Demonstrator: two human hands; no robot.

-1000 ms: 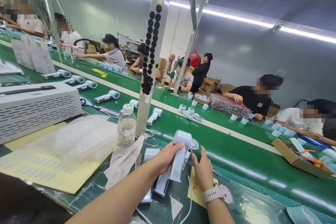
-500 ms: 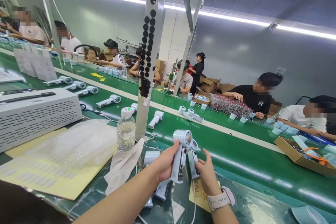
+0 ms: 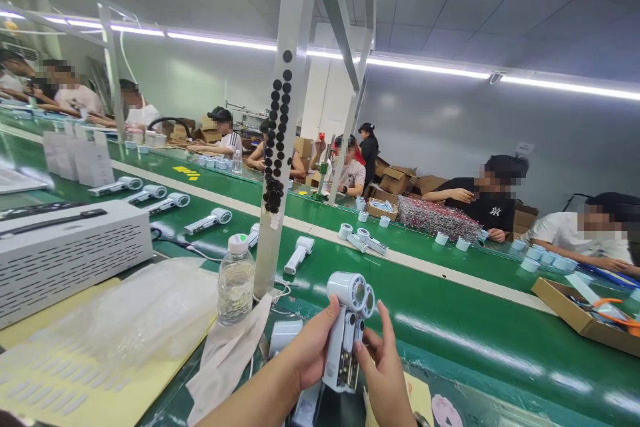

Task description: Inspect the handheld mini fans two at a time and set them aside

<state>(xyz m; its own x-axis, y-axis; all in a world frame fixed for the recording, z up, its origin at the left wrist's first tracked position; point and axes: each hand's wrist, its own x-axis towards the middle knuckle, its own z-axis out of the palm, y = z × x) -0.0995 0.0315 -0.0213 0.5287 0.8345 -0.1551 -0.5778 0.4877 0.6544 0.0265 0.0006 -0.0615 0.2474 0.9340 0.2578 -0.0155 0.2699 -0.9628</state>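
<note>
My left hand (image 3: pixel 311 350) is wrapped round the handle of a light-blue handheld fan (image 3: pixel 343 288), its round head up and metal parts showing in the open handle. Close against it on the right is a second handheld fan (image 3: pixel 370 301), partly hidden behind the first. My right hand (image 3: pixel 386 373) grips this second one by its handle, thumb in front and index finger raised. Below my left forearm, another light-blue fan head (image 3: pixel 285 335) lies on the bench, partly covered.
A water bottle (image 3: pixel 236 280) stands by the upright post (image 3: pixel 273 240). Several fans lie along the green conveyor belt (image 3: pixel 450 320). At left are a white perforated box (image 3: pixel 75 253) and a plastic bag (image 3: pixel 165 313); at right, a cardboard box (image 3: pixel 575 313). Co-workers sit across the belt.
The two fans have come together and now overlap side by side. My right hand has moved in towards the left one. The camera view has tilted up slightly.
</note>
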